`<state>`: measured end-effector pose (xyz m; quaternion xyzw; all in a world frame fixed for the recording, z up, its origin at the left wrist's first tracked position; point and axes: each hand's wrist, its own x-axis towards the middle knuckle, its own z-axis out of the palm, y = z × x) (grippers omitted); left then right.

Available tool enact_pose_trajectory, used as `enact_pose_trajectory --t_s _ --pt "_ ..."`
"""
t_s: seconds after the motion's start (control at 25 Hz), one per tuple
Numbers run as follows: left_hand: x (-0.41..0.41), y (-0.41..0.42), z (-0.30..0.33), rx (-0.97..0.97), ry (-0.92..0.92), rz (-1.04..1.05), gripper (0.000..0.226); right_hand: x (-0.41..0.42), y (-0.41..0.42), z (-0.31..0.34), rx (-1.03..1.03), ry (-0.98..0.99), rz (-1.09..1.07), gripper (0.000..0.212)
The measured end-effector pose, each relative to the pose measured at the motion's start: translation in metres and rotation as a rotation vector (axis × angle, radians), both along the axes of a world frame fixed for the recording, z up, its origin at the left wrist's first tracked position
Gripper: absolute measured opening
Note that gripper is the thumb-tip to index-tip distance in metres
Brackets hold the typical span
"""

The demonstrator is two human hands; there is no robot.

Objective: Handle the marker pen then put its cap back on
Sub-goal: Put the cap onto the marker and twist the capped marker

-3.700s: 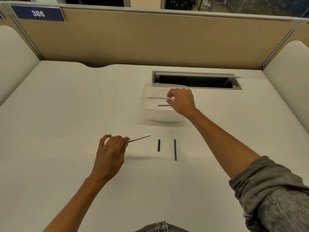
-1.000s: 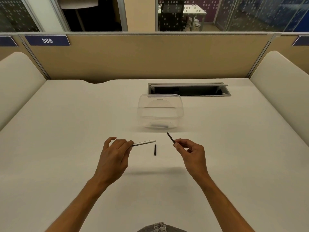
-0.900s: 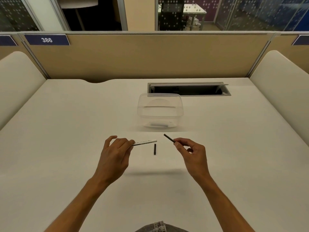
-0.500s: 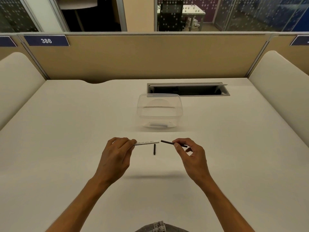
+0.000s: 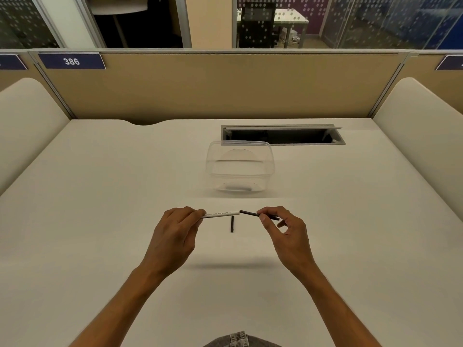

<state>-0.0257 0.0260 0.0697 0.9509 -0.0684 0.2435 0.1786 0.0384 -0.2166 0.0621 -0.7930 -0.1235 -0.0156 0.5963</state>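
Both hands are raised above the desk (image 5: 100,221), near its front-centre. The left hand (image 5: 175,236) pinches the white marker barrel (image 5: 220,213) by its left end, fingers curled round it, so the free end points right, roughly level. The right hand (image 5: 285,234) pinches a thin black rod (image 5: 258,214) between thumb and forefinger, the other fingers loosely curled below; the rod's left tip sits at or just touching the barrel's open end, tilted slightly up toward it. Judged: the rod is an inner piece being fed back into the barrel, and each hand holds away from the meeting point to leave the joint visible and free. A short black piece (image 5: 232,223), probably the cap, lies flat on the desk just below the joint, pointing toward the person, close for the next pick-up; capping is not yet done. A clear plastic container (image 5: 240,169) stands farther back, well apart from the hands, with something small and dark at its bottom, too faint to name. Behind it is a cable slot (image 5: 283,135) set in the desk, then the tan partition (image 5: 225,86). Open surface runs wide to the left and right of the hands; the desk's near edge is out of view.
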Motion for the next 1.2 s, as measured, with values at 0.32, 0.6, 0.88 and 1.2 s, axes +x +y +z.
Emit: enact_pose_trajectory --t_s 0.32,0.6,0.88,1.2 --pt "0.001 -0.002 0.002 0.013 -0.003 -0.011 0.021 0.001 -0.002 0.005 -0.110 -0.102 0.049 0.013" --pt "0.000 -0.007 0.004 -0.001 0.032 -0.035 0.025 0.005 0.002 0.013 0.154 0.066 0.019 0.018" --pt "-0.002 -0.011 0.003 -0.036 0.074 -0.001 0.021 0.001 0.011 0.016 0.461 0.201 -0.078 0.010" --pt "-0.002 -0.013 0.006 -0.075 0.082 -0.019 0.021 -0.002 0.021 0.013 0.514 0.147 -0.145 0.012"
